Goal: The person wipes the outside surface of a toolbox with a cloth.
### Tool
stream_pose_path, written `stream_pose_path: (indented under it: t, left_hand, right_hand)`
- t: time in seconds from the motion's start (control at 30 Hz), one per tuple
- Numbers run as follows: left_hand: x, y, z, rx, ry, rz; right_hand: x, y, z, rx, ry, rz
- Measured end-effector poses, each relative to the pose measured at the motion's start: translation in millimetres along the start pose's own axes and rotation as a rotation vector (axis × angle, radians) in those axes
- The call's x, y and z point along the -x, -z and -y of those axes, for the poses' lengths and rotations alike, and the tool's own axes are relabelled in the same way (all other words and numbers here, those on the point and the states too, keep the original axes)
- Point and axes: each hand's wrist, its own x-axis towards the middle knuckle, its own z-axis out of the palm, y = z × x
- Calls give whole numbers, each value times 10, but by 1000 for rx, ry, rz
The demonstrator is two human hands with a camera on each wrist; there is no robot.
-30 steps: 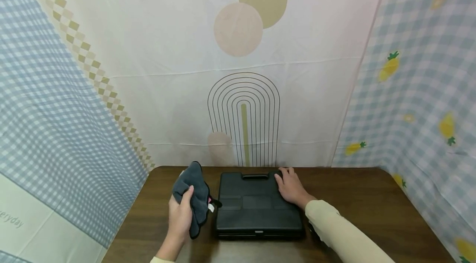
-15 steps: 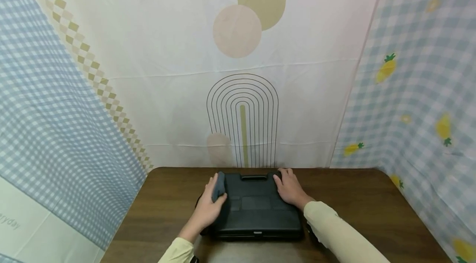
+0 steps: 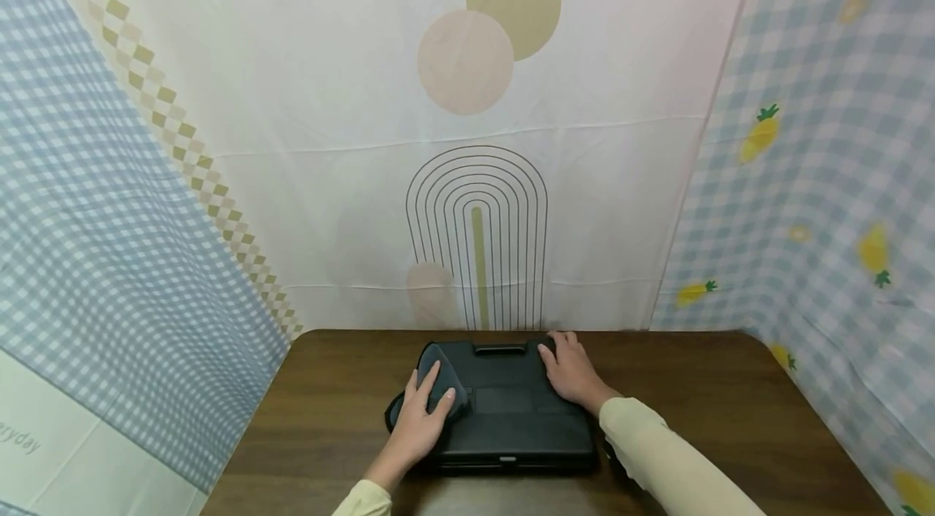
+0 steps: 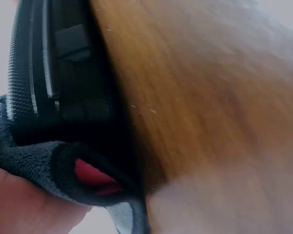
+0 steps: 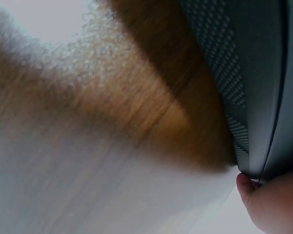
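Observation:
A black case (image 3: 511, 435) lies flat on the wooden table, its handle toward the wall. The left hand (image 3: 418, 428) presses a dark grey cloth (image 3: 437, 370) onto the case's left part, fingers spread and fairly straight. In the left wrist view the cloth (image 4: 31, 158) drapes by the case's side (image 4: 78, 87), a pink patch showing in its fold, with part of the hand (image 4: 34, 204) beneath. The right hand (image 3: 573, 374) rests on the case's far right corner, fingers over its edge; the right wrist view shows its fingers (image 5: 278, 202) at the case's corner (image 5: 256, 146).
The wooden table (image 3: 701, 402) extends on both sides of the case. Behind it hangs a pale patterned cloth (image 3: 351, 216), with blue checked cloths (image 3: 811, 199) at the sides. A small dark thing lies by the right sleeve (image 3: 657, 451), partly hidden.
The left hand has brought the grey cloth from left of the case to its left edge, then onto its top, fingers now spread. The right hand has stayed at its corner.

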Motion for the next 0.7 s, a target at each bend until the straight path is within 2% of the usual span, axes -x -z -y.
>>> stream_pose_path:
  t: [0.23, 0.43, 0.53, 0.7]
  left_hand:
    - [-25, -18, 40, -34, -18, -21]
    - [-83, 39, -3, -34, -22, 24]
    - [-185, 74, -4, -34, -35, 58]
    - [-454, 107, 11, -69, -42, 92]
  right_hand:
    - [4, 11, 11, -8, 4, 7]
    - [2, 30, 24, -5, 18, 17]
    - [-3, 35, 19, -3, 25, 19]
    - [4, 34, 7, -6, 25, 35]
